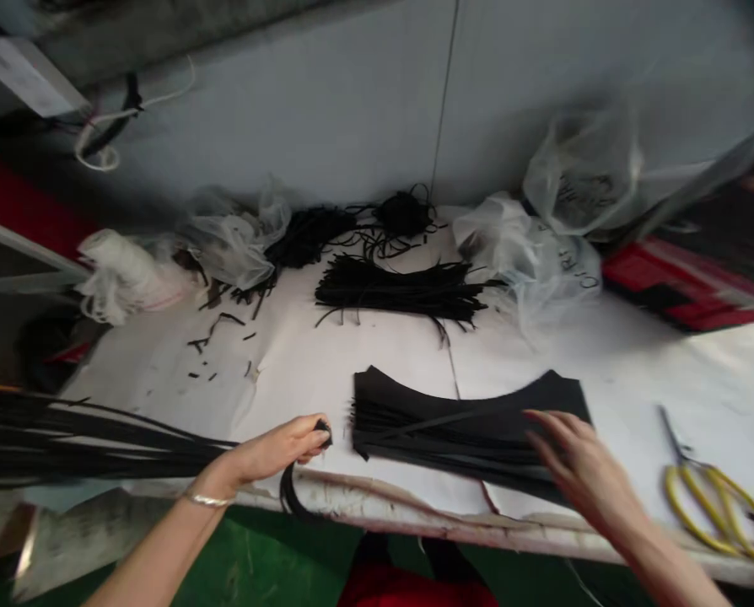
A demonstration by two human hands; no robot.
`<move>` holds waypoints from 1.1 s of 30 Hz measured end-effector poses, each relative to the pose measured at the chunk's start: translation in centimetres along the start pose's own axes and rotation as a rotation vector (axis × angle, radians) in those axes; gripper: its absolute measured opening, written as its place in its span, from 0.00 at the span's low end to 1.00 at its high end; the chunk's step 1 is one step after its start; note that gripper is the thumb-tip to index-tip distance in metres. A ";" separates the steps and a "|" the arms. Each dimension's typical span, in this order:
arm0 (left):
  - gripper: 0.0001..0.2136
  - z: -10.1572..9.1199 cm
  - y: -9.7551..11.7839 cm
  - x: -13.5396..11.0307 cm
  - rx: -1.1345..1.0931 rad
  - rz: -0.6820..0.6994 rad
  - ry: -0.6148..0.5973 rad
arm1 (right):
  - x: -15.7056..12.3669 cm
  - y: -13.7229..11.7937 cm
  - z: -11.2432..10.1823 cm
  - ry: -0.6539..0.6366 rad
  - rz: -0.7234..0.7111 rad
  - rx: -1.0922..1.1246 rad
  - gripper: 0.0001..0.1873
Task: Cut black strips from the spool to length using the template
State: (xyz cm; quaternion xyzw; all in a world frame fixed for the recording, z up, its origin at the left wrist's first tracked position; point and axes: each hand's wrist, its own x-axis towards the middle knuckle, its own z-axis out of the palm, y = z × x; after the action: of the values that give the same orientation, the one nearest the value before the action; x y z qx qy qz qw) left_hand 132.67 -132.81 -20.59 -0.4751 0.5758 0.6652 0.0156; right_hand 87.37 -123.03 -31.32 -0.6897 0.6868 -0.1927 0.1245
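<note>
My left hand [282,447] is closed around a bunch of thin black strips [325,432], whose ends poke out past the fingers. Part of that bunch loops down below the fist over the table edge. My right hand [583,464] has its fingers stretched out over the right end of a black flat piece [509,405] with a curved upper edge. Cut black strips [415,430] lie lengthwise on that piece. Whether the right fingertips touch the strips, I cannot tell. Long black strips [99,438] run in from the far left, behind my left wrist.
Yellow-handled scissors [712,497] lie at the right. A pile of black strips [402,287] sits farther back, with tangled strips [406,215] behind it. Plastic bags [535,244], a white spool [124,265] and a red box [686,278] stand around. Small black scraps [209,337] are scattered left.
</note>
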 end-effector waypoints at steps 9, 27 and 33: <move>0.13 1.1 -1.2 0.3 0.195 0.055 0.056 | 1.8 -19.9 2.9 -0.461 -0.002 0.798 0.20; 0.22 -0.3 -3.1 -3.2 0.357 0.409 0.118 | 3.4 -33.7 7.7 -0.290 0.228 1.149 0.16; 0.28 -0.2 -5.6 -1.7 0.283 0.276 0.207 | 3.5 -34.4 6.6 -0.230 0.241 1.010 0.07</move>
State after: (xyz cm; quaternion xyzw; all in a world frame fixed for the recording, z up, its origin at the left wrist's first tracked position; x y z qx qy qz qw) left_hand 136.93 -130.23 -23.69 -0.4507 0.7216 0.5211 -0.0684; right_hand 121.12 -126.29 -21.89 -0.4769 0.5649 -0.4067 0.5368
